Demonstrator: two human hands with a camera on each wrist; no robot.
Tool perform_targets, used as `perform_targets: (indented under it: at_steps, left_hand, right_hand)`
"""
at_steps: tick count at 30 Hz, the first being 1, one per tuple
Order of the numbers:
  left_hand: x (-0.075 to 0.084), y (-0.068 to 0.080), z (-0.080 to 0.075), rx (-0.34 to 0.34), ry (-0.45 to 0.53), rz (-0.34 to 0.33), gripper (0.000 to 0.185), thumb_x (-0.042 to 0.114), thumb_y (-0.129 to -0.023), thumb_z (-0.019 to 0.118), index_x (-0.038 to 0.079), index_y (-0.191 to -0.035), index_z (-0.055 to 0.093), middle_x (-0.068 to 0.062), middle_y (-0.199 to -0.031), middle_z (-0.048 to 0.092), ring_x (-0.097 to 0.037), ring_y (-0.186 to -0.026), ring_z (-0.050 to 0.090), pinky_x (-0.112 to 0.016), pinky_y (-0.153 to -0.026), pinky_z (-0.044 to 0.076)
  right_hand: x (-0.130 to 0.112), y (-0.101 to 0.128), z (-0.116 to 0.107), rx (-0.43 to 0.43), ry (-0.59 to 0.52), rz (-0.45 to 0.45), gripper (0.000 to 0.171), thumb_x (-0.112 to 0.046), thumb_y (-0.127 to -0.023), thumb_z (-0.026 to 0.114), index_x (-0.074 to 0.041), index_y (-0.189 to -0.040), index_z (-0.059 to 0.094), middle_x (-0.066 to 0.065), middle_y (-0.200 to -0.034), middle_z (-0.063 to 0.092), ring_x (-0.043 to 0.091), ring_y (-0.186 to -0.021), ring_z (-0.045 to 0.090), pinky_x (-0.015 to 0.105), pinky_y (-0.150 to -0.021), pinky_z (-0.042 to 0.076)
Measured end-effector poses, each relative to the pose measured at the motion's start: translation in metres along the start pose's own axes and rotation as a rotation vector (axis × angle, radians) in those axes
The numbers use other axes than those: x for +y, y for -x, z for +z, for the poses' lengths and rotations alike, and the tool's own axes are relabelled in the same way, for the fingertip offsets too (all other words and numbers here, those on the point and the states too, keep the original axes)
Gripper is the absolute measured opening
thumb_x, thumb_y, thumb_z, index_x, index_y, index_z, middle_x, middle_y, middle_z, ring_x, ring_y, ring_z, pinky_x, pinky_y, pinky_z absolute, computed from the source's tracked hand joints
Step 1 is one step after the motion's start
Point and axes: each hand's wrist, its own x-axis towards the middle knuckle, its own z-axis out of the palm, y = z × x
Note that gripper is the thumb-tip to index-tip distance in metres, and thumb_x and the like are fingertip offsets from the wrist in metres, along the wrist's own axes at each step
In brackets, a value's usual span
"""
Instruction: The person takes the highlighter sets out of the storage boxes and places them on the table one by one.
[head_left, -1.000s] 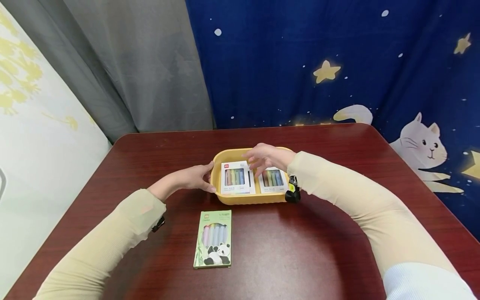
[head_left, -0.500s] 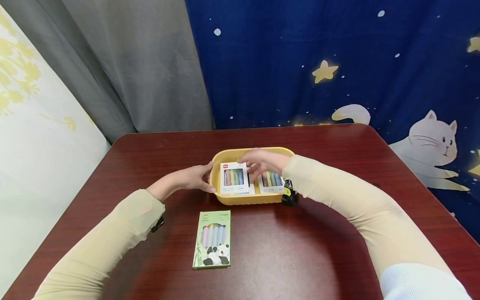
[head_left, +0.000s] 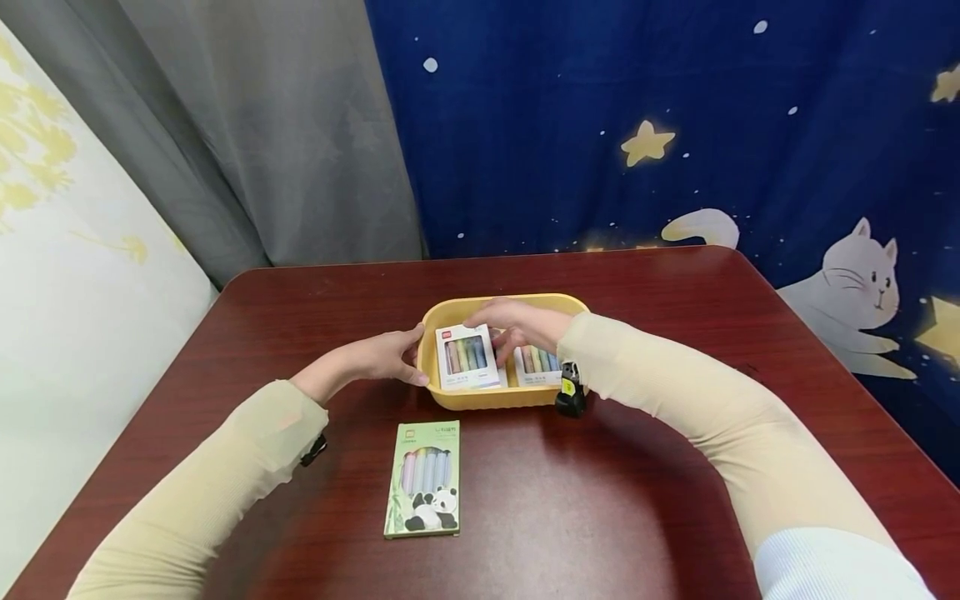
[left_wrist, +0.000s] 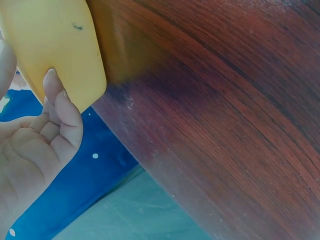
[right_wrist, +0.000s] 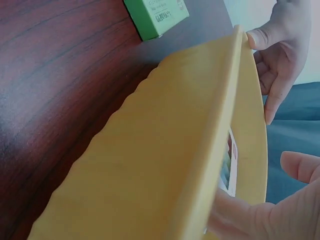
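Observation:
A yellow plastic basket (head_left: 495, 400) stands on the table, its left end held by my left hand (head_left: 386, 354), thumb at the near corner and fingers against the end wall. Two stacks of white boxes lie inside, with windows showing coloured sticks. My right hand (head_left: 525, 325) reaches in over the far rim and grips the upper right edge of the left white box (head_left: 467, 358), which sits slightly askew on another. The right white box (head_left: 537, 367) is partly covered by that hand. In the right wrist view the thumb dips behind the basket wall (right_wrist: 165, 130).
A green box with a panda picture (head_left: 423, 479) lies in front of the basket on the dark red table (head_left: 585, 500). Grey and blue curtains (head_left: 525, 125) hang behind the table's far edge. A white wall panel (head_left: 75, 333) stands at the left.
My right hand has moved left and down into the basket, onto the left white box. That box has turned and tilted a little. My left hand keeps its hold on the basket.

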Motion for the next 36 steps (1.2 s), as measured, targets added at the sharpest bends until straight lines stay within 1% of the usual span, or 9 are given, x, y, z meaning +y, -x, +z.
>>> perform_targets:
  at_steps: [4, 6, 9, 11, 13, 18, 20, 28, 36]
  left_hand:
    - [-0.0004, -0.0003, 0.0004, -0.002, 0.000, 0.005, 0.093, 0.022, -0.083, 0.068, -0.006, -0.144, 0.003, -0.013, -0.102, 0.050, -0.020, -0.091, 0.048, -0.030, -0.078, 0.038]
    - [-0.0002, -0.0004, 0.0007, -0.003, -0.001, 0.010, 0.094, 0.021, -0.083, 0.068, -0.006, -0.144, 0.002, -0.013, -0.102, 0.050, -0.020, -0.090, 0.048, -0.030, -0.077, 0.038]
    - [0.0007, 0.0007, 0.0009, -0.001, -0.003, 0.013, 0.094, 0.021, -0.083, 0.068, -0.006, -0.144, 0.002, -0.012, -0.100, 0.050, -0.020, -0.090, 0.048, -0.030, -0.077, 0.037]
    - [0.0009, 0.0013, 0.0011, 0.000, -0.006, 0.013, 0.094, 0.020, -0.083, 0.068, -0.006, -0.144, 0.002, -0.011, -0.098, 0.050, -0.020, -0.088, 0.048, -0.030, -0.076, 0.037]
    - [0.0003, 0.0012, 0.0014, 0.001, -0.009, 0.015, 0.094, 0.021, -0.083, 0.068, -0.006, -0.144, 0.002, -0.011, -0.098, 0.049, -0.019, -0.087, 0.047, -0.030, -0.075, 0.037]
    - [-0.0020, 0.0000, 0.0019, -0.001, -0.010, 0.019, 0.095, 0.022, -0.082, 0.068, -0.007, -0.144, 0.002, -0.011, -0.099, 0.049, -0.019, -0.088, 0.048, -0.029, -0.075, 0.037]
    - [-0.0018, 0.0004, 0.0018, -0.001, -0.010, 0.014, 0.095, 0.022, -0.082, 0.068, -0.006, -0.144, 0.002, -0.011, -0.099, 0.049, -0.020, -0.088, 0.047, -0.030, -0.075, 0.037]
    - [-0.0026, -0.0013, 0.0010, -0.002, -0.025, 0.014, 0.094, 0.023, -0.082, 0.068, -0.006, -0.144, 0.003, -0.011, -0.100, 0.049, -0.020, -0.090, 0.047, -0.030, -0.077, 0.037]
    - [-0.0014, -0.0005, 0.0003, -0.006, -0.021, 0.011, 0.094, 0.023, -0.082, 0.068, -0.006, -0.144, 0.003, -0.011, -0.098, 0.048, -0.020, -0.088, 0.047, -0.030, -0.075, 0.037]
  right_hand:
    - [0.0026, 0.0003, -0.0036, 0.017, -0.012, -0.005, 0.065, -0.014, -0.091, 0.054, -0.014, -0.145, 0.018, 0.016, -0.147, 0.020, 0.041, -0.128, 0.031, 0.057, -0.087, 0.041]
    - [0.0039, 0.0005, -0.0056, 0.031, -0.004, -0.005, 0.062, -0.010, -0.091, 0.053, -0.014, -0.144, 0.020, 0.018, -0.141, 0.028, 0.038, -0.121, 0.040, 0.052, -0.082, 0.046]
    - [0.0047, -0.0001, -0.0063, 0.057, 0.001, 0.001, 0.051, -0.004, -0.089, 0.050, -0.011, -0.135, 0.030, 0.017, -0.118, 0.041, 0.029, -0.099, 0.048, 0.043, -0.073, 0.052]
    - [0.0052, -0.0012, -0.0059, 0.063, 0.002, 0.005, 0.042, 0.000, -0.088, 0.049, -0.008, -0.127, 0.035, 0.014, -0.101, 0.042, 0.024, -0.085, 0.048, 0.037, -0.066, 0.052]
    - [0.0056, -0.0022, -0.0054, 0.066, -0.004, 0.007, 0.040, 0.003, -0.086, 0.048, -0.008, -0.122, 0.035, 0.012, -0.092, 0.041, 0.022, -0.077, 0.047, 0.034, -0.060, 0.051]
    - [0.0070, -0.0034, -0.0040, 0.052, -0.004, 0.017, 0.056, 0.006, -0.086, 0.047, -0.014, -0.136, 0.031, 0.013, -0.093, 0.042, 0.021, -0.074, 0.049, 0.030, -0.055, 0.050]
    - [0.0073, -0.0032, -0.0033, 0.039, 0.004, 0.021, 0.059, 0.005, -0.086, 0.047, -0.015, -0.139, 0.030, 0.014, -0.094, 0.043, 0.021, -0.075, 0.049, 0.029, -0.053, 0.049]
    - [0.0074, -0.0033, -0.0036, 0.014, 0.011, 0.013, 0.045, 0.004, -0.087, 0.047, -0.012, -0.127, 0.038, 0.013, -0.090, 0.045, 0.021, -0.072, 0.048, 0.027, -0.049, 0.047]
    - [0.0069, -0.0027, -0.0055, 0.016, 0.043, -0.017, 0.046, 0.006, -0.084, 0.046, -0.008, -0.126, 0.036, 0.012, -0.086, 0.042, 0.020, -0.071, 0.048, 0.026, -0.048, 0.047]
